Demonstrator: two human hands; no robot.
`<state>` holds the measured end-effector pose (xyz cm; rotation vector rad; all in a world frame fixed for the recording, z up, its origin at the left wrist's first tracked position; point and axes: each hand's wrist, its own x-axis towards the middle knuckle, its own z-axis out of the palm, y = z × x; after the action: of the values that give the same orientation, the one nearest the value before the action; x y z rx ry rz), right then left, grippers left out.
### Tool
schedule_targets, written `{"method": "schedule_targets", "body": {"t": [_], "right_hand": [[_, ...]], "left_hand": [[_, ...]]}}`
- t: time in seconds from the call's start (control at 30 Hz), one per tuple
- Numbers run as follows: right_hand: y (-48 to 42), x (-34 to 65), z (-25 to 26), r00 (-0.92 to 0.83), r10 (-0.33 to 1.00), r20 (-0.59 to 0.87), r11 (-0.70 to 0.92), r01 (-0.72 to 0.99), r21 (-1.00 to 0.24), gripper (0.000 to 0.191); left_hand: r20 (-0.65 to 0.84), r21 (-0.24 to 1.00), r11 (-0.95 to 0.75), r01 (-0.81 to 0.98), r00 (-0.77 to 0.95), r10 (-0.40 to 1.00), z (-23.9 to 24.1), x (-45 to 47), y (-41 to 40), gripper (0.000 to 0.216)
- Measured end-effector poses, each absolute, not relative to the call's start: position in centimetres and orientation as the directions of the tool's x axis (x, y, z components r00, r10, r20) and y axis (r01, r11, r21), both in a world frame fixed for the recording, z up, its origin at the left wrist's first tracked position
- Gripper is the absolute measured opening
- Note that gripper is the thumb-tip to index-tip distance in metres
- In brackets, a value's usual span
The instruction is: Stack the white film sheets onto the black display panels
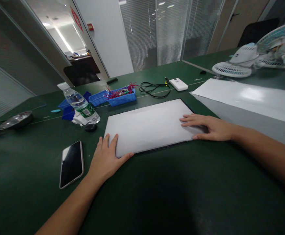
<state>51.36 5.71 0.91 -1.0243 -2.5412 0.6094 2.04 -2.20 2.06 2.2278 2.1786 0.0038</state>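
A flat white rectangular panel (152, 125) with a thin black edge lies on the green table in front of me. My left hand (106, 158) rests on its near left corner, fingers spread over the white surface and thumb along the near edge. At the right end, my right hand (206, 126) lies with its fingers stretched flat on the panel and its thumb near the front right corner. Neither hand is wrapped round anything. A smartphone (71, 164) with a dark screen lies left of my left hand.
Behind the panel stand blue trays (121, 99) with red wires, a black cable (154, 89) and a white power bank (178, 84). A water bottle (80, 103) leans at the left beside a black mouse (90, 127). White sheets (252, 96) and a fan (242, 60) are at right.
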Motion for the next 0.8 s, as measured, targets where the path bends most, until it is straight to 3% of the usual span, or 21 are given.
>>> {"method": "schedule_targets", "body": {"t": [0.1,0.2,0.27,0.37,0.47,0.57,0.67,0.8], "right_hand": [[5.8,51.7,1.5,-0.677,0.716,0.168,0.662,0.584,-0.469,0.065],[5.9,53.2,2.7,-0.581,0.763,0.283,0.646,0.693,-0.321,0.057],[6.2,55.0,3.3,-0.441,0.814,0.378,0.535,0.823,-0.191,0.062],[6.9,58.1,3.0,-0.179,0.885,0.43,0.234,0.969,-0.077,0.086],[7.7,60.6,1.5,0.077,0.935,0.347,-0.077,0.997,-0.011,0.11],[8.4,61.6,0.3,0.306,0.935,0.177,-0.313,0.949,0.015,0.121],[8.7,61.7,0.3,0.368,0.93,0.0,-0.368,0.929,-0.026,0.123],[8.6,61.2,1.0,0.319,0.948,0.023,-0.318,0.948,-0.024,0.12]], "left_hand": [[-0.004,0.021,-0.037,0.999,0.037,0.999,2.1,2.1,-2.3,0.116],[-0.002,0.02,-0.043,0.999,0.043,0.999,2.0,2.1,-2.3,0.115],[-0.008,0.017,-0.043,0.999,0.043,0.999,2.0,2.0,-2.3,0.116],[-0.019,0.011,-0.044,0.999,0.044,0.999,2.1,2.1,-2.3,0.118],[-0.028,0.005,-0.042,0.999,0.042,0.999,2.2,2.2,-2.3,0.117],[-0.03,0.002,-0.038,0.999,0.038,0.999,2.3,2.2,-2.2,0.115],[-0.024,0.007,-0.04,0.999,0.04,0.999,2.3,2.2,-2.2,0.115],[-0.029,0.004,-0.043,0.999,0.043,0.999,2.4,2.3,-2.2,0.115]]}}
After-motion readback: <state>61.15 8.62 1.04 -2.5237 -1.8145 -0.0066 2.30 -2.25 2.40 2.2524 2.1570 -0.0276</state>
